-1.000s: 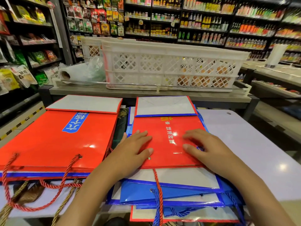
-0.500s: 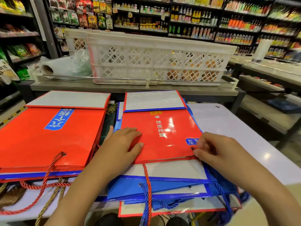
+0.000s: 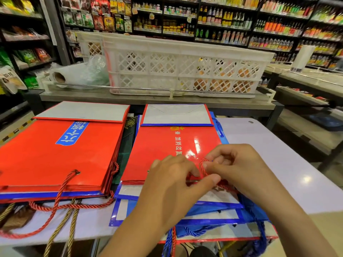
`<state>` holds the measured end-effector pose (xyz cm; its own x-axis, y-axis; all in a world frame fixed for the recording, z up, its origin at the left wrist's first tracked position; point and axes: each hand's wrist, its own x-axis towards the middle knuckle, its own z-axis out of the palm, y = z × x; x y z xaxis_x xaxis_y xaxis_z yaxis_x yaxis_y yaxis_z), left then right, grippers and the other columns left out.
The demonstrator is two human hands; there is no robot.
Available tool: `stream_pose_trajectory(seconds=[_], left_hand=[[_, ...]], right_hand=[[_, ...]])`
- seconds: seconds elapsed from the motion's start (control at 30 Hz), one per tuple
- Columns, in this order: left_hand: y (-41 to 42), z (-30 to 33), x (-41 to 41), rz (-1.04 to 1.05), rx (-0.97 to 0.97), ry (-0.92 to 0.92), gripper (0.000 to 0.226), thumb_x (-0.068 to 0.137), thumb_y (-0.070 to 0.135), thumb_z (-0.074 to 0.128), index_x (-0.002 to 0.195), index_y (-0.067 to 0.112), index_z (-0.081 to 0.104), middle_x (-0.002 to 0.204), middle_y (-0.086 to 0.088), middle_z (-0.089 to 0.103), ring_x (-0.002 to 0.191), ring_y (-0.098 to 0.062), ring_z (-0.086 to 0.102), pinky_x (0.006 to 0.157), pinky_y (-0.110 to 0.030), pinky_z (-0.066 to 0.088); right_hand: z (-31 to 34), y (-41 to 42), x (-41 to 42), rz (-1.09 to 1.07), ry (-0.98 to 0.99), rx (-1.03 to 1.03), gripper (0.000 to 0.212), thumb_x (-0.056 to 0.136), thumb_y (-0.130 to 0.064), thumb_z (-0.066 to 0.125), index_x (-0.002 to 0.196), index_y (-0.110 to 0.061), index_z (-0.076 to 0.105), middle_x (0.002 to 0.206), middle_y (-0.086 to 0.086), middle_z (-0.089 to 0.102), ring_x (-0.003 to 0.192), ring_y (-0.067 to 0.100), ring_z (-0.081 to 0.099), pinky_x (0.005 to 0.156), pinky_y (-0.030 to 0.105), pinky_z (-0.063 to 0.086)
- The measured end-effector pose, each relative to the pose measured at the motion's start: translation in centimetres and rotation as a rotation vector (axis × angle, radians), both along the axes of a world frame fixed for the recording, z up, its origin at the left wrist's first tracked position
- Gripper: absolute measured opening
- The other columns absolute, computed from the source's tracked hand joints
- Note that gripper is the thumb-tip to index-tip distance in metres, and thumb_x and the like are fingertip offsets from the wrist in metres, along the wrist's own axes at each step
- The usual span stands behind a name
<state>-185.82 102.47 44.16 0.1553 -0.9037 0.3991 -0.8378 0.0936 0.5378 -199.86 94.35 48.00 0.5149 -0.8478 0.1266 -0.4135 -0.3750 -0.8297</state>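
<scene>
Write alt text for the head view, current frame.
A person's right hand pinches the red cord handle of a red gift bag, the left hand beside it at the bag's near edge. The bag tops a stack of blue bags on a white table; a second red stack lies left, a white crate behind.

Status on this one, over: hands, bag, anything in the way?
Left hand and right hand both pinching the red rope handle. Red gift bag flat atop the blue bag stack. Nothing blocking the hands.
</scene>
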Motion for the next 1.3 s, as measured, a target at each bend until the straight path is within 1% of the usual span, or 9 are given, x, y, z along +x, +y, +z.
stream_pose_trajectory(seconds=[0.17, 0.4, 0.57, 0.67, 0.77, 0.97, 1.07, 1.23, 1.3], left_hand=[[-0.5, -0.5, -0.3, 0.012, -0.052, 0.055, 0.034, 0.079, 0.059, 0.040, 0.070, 0.029, 0.053, 0.074, 0.012, 0.055, 0.075, -0.006, 0.049, 0.073, -0.032, 0.034], [0.0, 1.5, 1.4, -0.059, -0.030, 0.598, 0.011, 0.093, 0.014, 0.052, 0.082, 0.018, 0.051, 0.066, 0.000, 0.066, 0.048, -0.003, 0.045, 0.049, -0.017, 0.034], [-0.2, 1.9, 2.3, -0.120, -0.080, 0.605, 0.012, 0.091, 0.019, 0.059, 0.080, 0.024, 0.059, 0.055, 0.005, 0.052, 0.055, -0.012, 0.045, 0.054, -0.031, 0.038], [-0.1, 2.4, 2.7, -0.140, -0.108, 0.573, 0.013, 0.089, 0.016, 0.064, 0.079, 0.024, 0.063, 0.058, 0.010, 0.057, 0.054, -0.002, 0.048, 0.052, -0.018, 0.038], [0.3, 2.6, 3.7, -0.123, -0.087, 0.620, 0.009, 0.086, 0.018, 0.066, 0.079, 0.023, 0.066, 0.055, 0.008, 0.052, 0.053, -0.005, 0.048, 0.052, -0.015, 0.036], [1.5, 2.0, 6.3, -0.127, -0.079, 0.635, 0.009, 0.083, 0.019, 0.073, 0.076, 0.020, 0.070, 0.058, 0.007, 0.052, 0.058, -0.005, 0.050, 0.057, -0.015, 0.041], [2.0, 1.8, 7.1, -0.114, -0.100, 0.634, 0.007, 0.075, 0.031, 0.065, 0.077, 0.025, 0.069, 0.058, 0.006, 0.054, 0.057, -0.003, 0.052, 0.057, -0.016, 0.044], [2.2, 1.7, 6.5, -0.110, -0.128, 0.600, 0.008, 0.076, 0.033, 0.064, 0.076, 0.028, 0.071, 0.062, 0.005, 0.059, 0.060, -0.005, 0.053, 0.057, -0.013, 0.041], [2.0, 1.7, 6.0, -0.122, -0.128, 0.565, 0.008, 0.078, 0.035, 0.065, 0.078, 0.031, 0.072, 0.069, 0.007, 0.065, 0.065, -0.005, 0.056, 0.060, -0.013, 0.042]], right_hand=[[-0.3, -0.2, 0.0, -0.003, -0.026, -0.058, 0.007, 0.078, -0.022, 0.074, 0.073, -0.018, 0.072, 0.062, 0.010, 0.062, 0.055, 0.013, 0.054, 0.055, 0.022, 0.046], [-0.6, -0.7, -0.8, -0.032, 0.009, -0.049, 0.004, 0.083, -0.030, 0.069, 0.080, -0.027, 0.071, 0.076, -0.004, 0.068, 0.080, 0.014, 0.064, 0.067, 0.020, 0.053], [-0.5, 0.5, 0.6, 0.121, 0.002, -0.129, 0.034, 0.088, -0.035, 0.060, 0.120, -0.044, 0.055, 0.111, -0.032, 0.056, 0.108, -0.012, 0.050, 0.092, 0.018, 0.045], [-0.4, 1.0, 1.5, 0.216, -0.042, -0.194, 0.012, 0.092, -0.041, 0.054, 0.096, -0.035, 0.065, 0.091, -0.014, 0.066, 0.087, 0.001, 0.062, 0.075, 0.019, 0.048], [-0.5, 0.5, 1.7, 0.031, -0.188, -0.193, 0.026, 0.096, -0.028, 0.053, 0.071, -0.028, 0.061, 0.071, -0.001, 0.063, 0.070, 0.013, 0.059, 0.065, 0.030, 0.046], [-1.1, -1.3, 0.5, -0.269, -0.316, -0.114, 0.031, 0.099, -0.026, 0.048, 0.076, -0.011, 0.063, 0.074, 0.002, 0.067, 0.081, 0.018, 0.065, 0.074, 0.045, 0.055], [-1.6, -1.8, 0.3, -0.317, -0.257, -0.054, 0.019, 0.099, -0.029, 0.048, 0.091, -0.019, 0.061, 0.088, -0.004, 0.068, 0.088, 0.014, 0.067, 0.067, 0.035, 0.058], [-1.3, 0.8, 2.3, -0.136, 0.012, -0.559, 0.046, 0.093, -0.045, 0.042, 0.136, -0.028, 0.044, 0.118, -0.023, 0.046, 0.114, -0.013, 0.035, 0.110, 0.028, 0.021], [-1.5, 2.0, 3.4, 0.097, 0.076, -0.491, 0.050, 0.091, -0.054, 0.038, 0.137, -0.035, 0.042, 0.115, -0.029, 0.049, 0.115, -0.023, 0.030, 0.117, 0.032, 0.014]])
